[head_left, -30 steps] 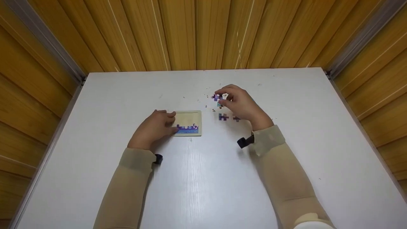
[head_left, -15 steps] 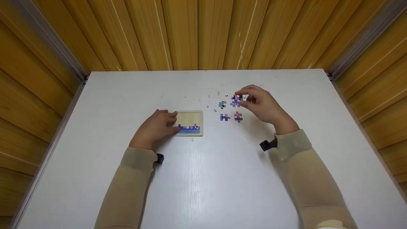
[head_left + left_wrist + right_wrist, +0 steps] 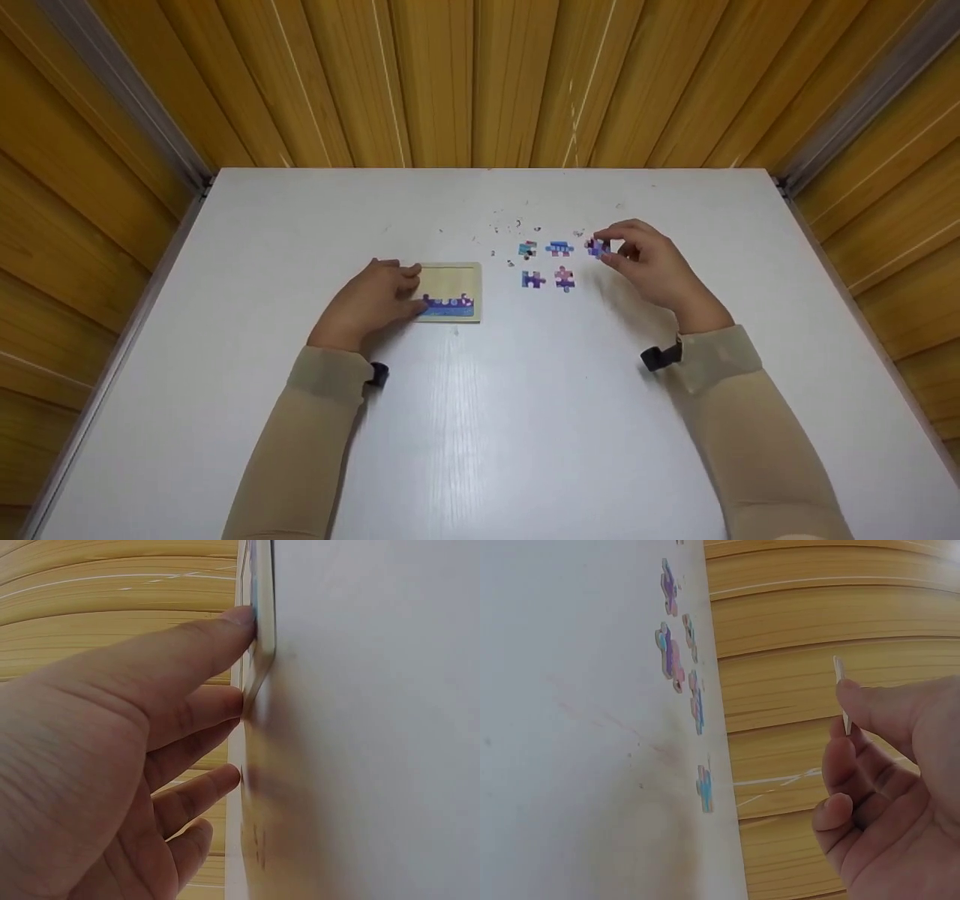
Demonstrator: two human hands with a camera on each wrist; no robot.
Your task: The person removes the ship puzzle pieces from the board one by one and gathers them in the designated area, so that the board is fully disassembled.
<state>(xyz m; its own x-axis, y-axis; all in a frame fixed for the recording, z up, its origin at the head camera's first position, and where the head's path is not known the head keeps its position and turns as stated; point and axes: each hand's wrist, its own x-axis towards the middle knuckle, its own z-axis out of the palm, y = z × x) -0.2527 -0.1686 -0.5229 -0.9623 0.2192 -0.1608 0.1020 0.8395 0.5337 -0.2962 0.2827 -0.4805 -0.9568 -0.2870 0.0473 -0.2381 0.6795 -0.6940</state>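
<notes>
My left hand (image 3: 369, 304) rests at the left edge of a small wooden puzzle frame (image 3: 478, 292); a joined purple and blue strip (image 3: 450, 307) lies along its bottom. In the left wrist view, the thumb of my left hand (image 3: 142, 705) touches the frame edge (image 3: 266, 622), with the other fingers loosely extended. My right hand (image 3: 646, 262) pinches a purple puzzle piece (image 3: 595, 247) between thumb and fingers. The right wrist view shows the held piece (image 3: 841, 686) edge-on in my right hand (image 3: 900, 772), away from the tabletop.
Left of my right hand, loose puzzle pieces lie apart: a teal one (image 3: 527, 249), a blue one (image 3: 559, 247), a purple one (image 3: 532, 280) and a pink one (image 3: 565, 279). Tiny bits (image 3: 511, 262) are scattered nearby on the white table (image 3: 480, 420). Wooden panels (image 3: 435, 82) stand behind.
My right hand has moved right and holds a purple piece; a blue piece now lies separately to its left. My left hand has stayed at the frame.
</notes>
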